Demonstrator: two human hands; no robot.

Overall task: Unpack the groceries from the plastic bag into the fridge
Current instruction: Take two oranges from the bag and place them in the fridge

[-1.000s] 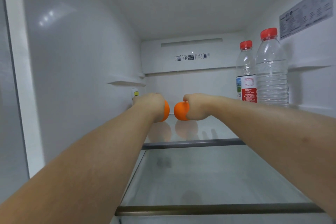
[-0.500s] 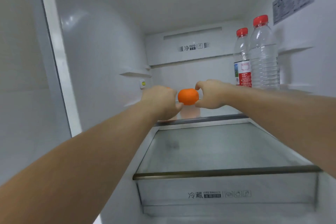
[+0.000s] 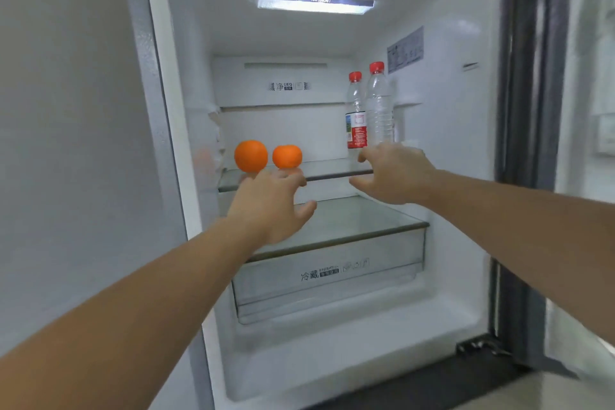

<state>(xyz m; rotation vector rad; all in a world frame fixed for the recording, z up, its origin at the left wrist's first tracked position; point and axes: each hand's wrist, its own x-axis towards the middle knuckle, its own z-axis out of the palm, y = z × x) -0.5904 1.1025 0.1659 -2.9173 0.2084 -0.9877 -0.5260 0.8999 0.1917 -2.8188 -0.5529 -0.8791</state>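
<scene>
Both hands had let go of the fruit since the earlier frames and had drawn back out of the fridge (image 3: 442, 83), while the view had pulled away to take in the whole open compartment. Two oranges sat side by side on the upper glass shelf (image 3: 336, 174) toward its left end, the larger orange (image 3: 251, 156) just left of the smaller orange (image 3: 287, 156), close together but apart. In front of the shelf edge the left hand (image 3: 269, 206) hung below the oranges, fingers loosely spread and holding nothing. Further right, the right hand (image 3: 396, 173) was likewise empty, fingers relaxed and slightly curled. At the right end of that shelf stood two upright water bottles (image 3: 379, 106) with red caps.
</scene>
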